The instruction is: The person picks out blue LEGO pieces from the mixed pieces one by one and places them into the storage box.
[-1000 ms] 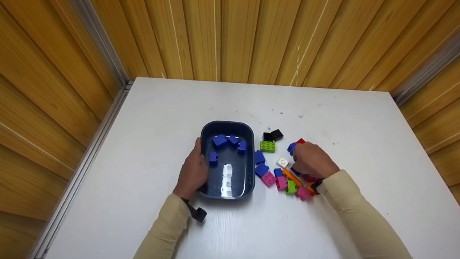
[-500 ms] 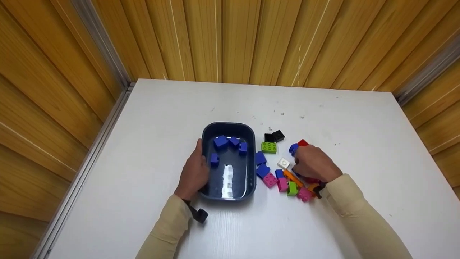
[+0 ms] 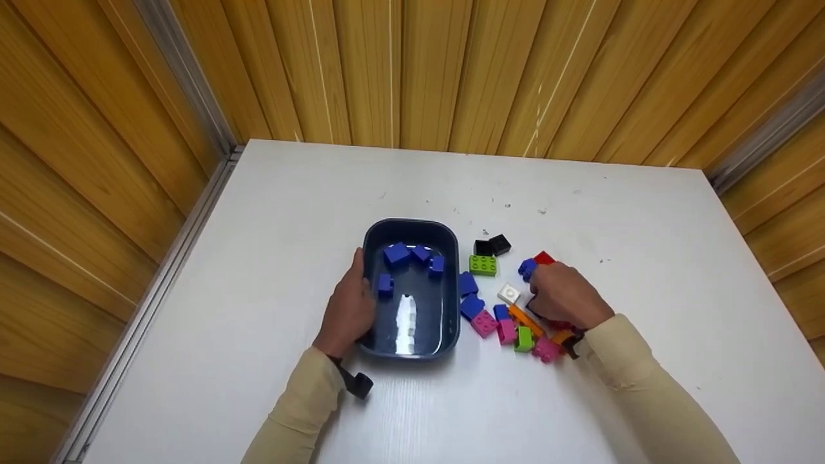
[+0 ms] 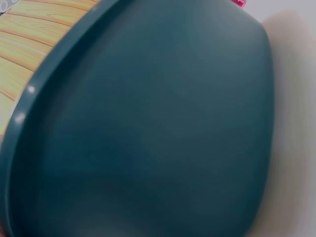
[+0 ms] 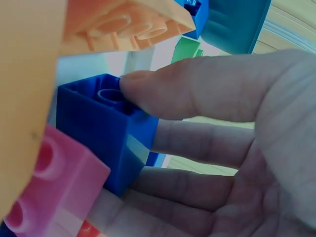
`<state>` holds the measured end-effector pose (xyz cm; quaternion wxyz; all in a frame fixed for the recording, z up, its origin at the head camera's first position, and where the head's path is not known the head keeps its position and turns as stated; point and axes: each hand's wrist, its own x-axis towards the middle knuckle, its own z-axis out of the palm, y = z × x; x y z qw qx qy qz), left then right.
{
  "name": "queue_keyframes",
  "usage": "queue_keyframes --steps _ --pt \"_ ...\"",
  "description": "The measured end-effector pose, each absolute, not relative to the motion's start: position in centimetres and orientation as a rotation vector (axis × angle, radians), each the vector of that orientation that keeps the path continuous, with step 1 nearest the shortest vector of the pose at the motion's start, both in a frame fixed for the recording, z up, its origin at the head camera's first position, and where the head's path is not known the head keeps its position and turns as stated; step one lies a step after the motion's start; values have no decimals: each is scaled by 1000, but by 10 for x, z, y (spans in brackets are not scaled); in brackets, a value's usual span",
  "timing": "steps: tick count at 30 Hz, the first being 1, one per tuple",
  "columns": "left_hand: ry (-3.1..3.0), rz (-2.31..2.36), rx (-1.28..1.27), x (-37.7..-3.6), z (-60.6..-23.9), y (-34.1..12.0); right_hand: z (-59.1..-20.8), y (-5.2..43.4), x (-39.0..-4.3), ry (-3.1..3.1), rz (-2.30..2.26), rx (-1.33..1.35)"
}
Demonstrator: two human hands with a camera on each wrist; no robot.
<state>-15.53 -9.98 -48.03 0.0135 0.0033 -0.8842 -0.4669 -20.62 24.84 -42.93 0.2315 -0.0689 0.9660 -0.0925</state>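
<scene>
My left hand (image 3: 345, 309) holds the left side of a dark blue plastic tray (image 3: 450, 309), fingers along its outer wall and thumb at the rim. Several blue toy building bricks (image 3: 397, 254) lie inside the tray. In the left wrist view the tray's smooth wall (image 4: 163, 118) fills most of the picture. My right hand (image 3: 567, 293) is down in the brick pile right of the tray. Seen from the right wrist, its thumb and fingers pinch a blue brick (image 5: 91, 126), with its hollow side showing. A pink brick (image 5: 69, 182) and an orange piece (image 5: 143, 27) sit close around it.
Between tray and right hand lie blue bricks (image 3: 472, 307), a pink brick (image 3: 484, 323), a white brick (image 3: 508, 294) and green bricks (image 3: 483, 265). Black bricks (image 3: 499, 244) are farther back. A red brick (image 3: 543, 257) peeks out past the right hand. Wood-patterned walls (image 3: 425, 77) enclose the white table (image 3: 309, 193).
The whole view shifts slightly. Both hands keep their places, the left at the tray and the right in the pile; the bricks in the tray have not moved.
</scene>
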Motion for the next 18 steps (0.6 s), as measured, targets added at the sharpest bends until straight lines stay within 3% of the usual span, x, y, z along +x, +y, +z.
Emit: queue_keyframes --steps 18 --pt "-2753 -1421 9 -156 -482 -100 -415 247 -207 2652 -306 -258"
